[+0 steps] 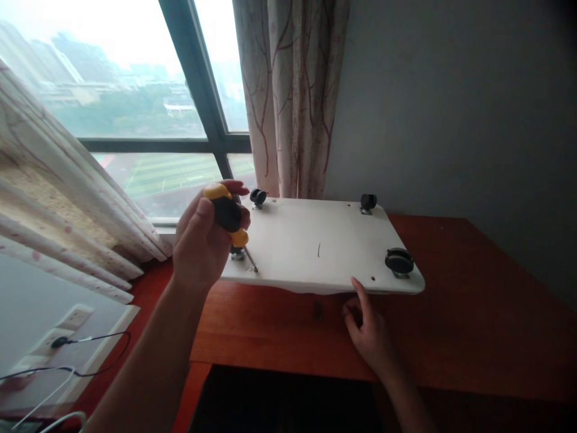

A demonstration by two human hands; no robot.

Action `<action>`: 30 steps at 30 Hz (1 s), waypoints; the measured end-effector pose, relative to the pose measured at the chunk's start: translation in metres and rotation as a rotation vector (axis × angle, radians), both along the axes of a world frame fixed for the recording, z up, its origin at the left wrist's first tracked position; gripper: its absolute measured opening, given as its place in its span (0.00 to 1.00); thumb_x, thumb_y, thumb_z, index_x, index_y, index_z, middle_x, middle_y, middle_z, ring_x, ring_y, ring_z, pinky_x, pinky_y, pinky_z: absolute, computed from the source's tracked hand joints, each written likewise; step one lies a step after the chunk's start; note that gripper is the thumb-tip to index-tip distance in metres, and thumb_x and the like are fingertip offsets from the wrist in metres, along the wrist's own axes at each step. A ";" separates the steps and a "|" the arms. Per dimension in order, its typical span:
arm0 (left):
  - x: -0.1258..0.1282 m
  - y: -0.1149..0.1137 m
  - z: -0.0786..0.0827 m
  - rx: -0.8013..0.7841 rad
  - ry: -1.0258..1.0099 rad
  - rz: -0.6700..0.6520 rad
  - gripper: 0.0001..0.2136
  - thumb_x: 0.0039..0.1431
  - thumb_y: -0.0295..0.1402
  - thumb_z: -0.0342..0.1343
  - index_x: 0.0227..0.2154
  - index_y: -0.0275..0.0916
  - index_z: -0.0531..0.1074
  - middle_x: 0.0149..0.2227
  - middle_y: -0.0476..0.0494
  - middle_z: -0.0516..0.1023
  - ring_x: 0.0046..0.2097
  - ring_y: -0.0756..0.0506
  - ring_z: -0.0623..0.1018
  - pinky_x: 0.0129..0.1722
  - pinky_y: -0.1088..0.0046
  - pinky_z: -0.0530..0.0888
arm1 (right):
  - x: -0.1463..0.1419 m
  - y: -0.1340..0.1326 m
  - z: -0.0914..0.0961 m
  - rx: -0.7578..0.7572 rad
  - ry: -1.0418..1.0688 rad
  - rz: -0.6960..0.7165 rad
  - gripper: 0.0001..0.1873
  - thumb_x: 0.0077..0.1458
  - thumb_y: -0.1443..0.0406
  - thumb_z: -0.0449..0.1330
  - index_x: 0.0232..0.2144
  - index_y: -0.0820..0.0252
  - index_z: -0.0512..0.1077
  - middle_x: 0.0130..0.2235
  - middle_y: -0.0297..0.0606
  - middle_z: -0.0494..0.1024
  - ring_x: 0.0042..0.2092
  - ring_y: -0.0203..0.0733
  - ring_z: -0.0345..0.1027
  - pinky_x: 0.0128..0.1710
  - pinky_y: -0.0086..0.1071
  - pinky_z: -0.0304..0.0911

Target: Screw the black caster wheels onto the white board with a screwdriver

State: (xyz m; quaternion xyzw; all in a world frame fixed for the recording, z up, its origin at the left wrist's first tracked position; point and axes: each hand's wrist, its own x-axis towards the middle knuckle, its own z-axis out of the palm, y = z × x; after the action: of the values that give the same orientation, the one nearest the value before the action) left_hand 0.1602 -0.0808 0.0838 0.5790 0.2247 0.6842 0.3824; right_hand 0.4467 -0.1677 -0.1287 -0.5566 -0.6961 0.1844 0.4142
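Note:
My left hand (202, 240) is closed around a screwdriver (226, 213) with a yellow and black handle. Its metal shaft slants down, and the tip meets a screw hole near the front left of a white board (297, 240). The board lies flat with caster wheels pointing up: a front right caster (399, 260), a back right caster (368, 201) and a back left caster (258, 196). Behind the screwdriver, the front left caster (237, 251) is partly hidden. My right hand (369, 331) rests its outstretched index finger on the board's front edge, the other fingers loosely bent, holding nothing.
Under the board is a reddish-brown wooden table (469, 313). A window (135, 90) and patterned curtains (297, 96) stand behind and to the left. Wall sockets (58, 334) with a plugged-in cable (108, 337) are at the lower left. A grey wall (451, 108) rises at the right.

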 end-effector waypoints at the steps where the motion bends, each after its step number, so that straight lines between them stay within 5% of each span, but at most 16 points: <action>1: -0.001 0.000 0.000 -0.013 -0.008 -0.015 0.15 0.65 0.46 0.56 0.42 0.39 0.77 0.48 0.39 0.77 0.34 0.47 0.78 0.33 0.65 0.79 | 0.000 0.000 0.000 -0.001 -0.001 0.000 0.34 0.65 0.64 0.52 0.70 0.60 0.49 0.34 0.36 0.77 0.35 0.38 0.76 0.40 0.29 0.70; 5: -0.002 -0.001 -0.001 -0.036 0.008 0.022 0.11 0.61 0.39 0.62 0.43 0.40 0.75 0.48 0.40 0.78 0.37 0.46 0.81 0.38 0.66 0.80 | 0.000 0.000 -0.002 -0.011 -0.014 -0.017 0.34 0.65 0.64 0.52 0.70 0.60 0.50 0.35 0.37 0.78 0.35 0.38 0.77 0.40 0.30 0.70; 10: 0.003 0.000 -0.001 -0.030 0.034 0.082 0.15 0.54 0.32 0.70 0.42 0.46 0.71 0.45 0.47 0.79 0.30 0.51 0.78 0.31 0.72 0.79 | 0.001 -0.001 -0.003 -0.018 -0.008 -0.010 0.34 0.65 0.64 0.52 0.70 0.60 0.49 0.35 0.36 0.78 0.36 0.38 0.77 0.41 0.30 0.70; 16: 0.000 0.002 -0.003 -0.015 0.006 0.040 0.14 0.64 0.41 0.59 0.47 0.38 0.76 0.50 0.37 0.76 0.38 0.46 0.79 0.38 0.69 0.79 | 0.001 0.001 -0.002 -0.028 -0.007 -0.012 0.35 0.65 0.63 0.52 0.70 0.60 0.48 0.34 0.35 0.78 0.34 0.38 0.77 0.39 0.29 0.70; 19: -0.003 -0.001 -0.003 -0.042 0.009 0.039 0.13 0.62 0.39 0.62 0.47 0.39 0.77 0.50 0.38 0.77 0.39 0.46 0.80 0.41 0.66 0.80 | 0.001 0.000 0.002 -0.019 -0.007 -0.005 0.34 0.65 0.63 0.52 0.70 0.60 0.49 0.34 0.34 0.78 0.34 0.37 0.76 0.38 0.28 0.70; 26: -0.003 -0.002 -0.001 0.002 0.037 0.103 0.18 0.50 0.33 0.72 0.42 0.45 0.73 0.42 0.46 0.80 0.34 0.47 0.81 0.35 0.67 0.81 | -0.019 -0.006 0.040 0.182 -0.025 -0.092 0.26 0.66 0.62 0.56 0.64 0.61 0.62 0.25 0.27 0.71 0.25 0.34 0.68 0.32 0.26 0.66; 30: -0.001 0.000 0.001 0.081 -0.015 0.152 0.18 0.49 0.32 0.73 0.41 0.44 0.73 0.39 0.47 0.80 0.32 0.47 0.80 0.33 0.67 0.80 | -0.052 0.009 0.074 0.260 -0.121 0.057 0.12 0.66 0.61 0.58 0.48 0.59 0.74 0.27 0.31 0.73 0.28 0.35 0.68 0.33 0.29 0.63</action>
State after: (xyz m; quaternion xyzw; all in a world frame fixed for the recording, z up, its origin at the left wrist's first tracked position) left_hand 0.1587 -0.0807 0.0850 0.5699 0.2372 0.7241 0.3075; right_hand 0.3951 -0.1591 -0.0546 -0.4882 -0.7534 0.0706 0.4349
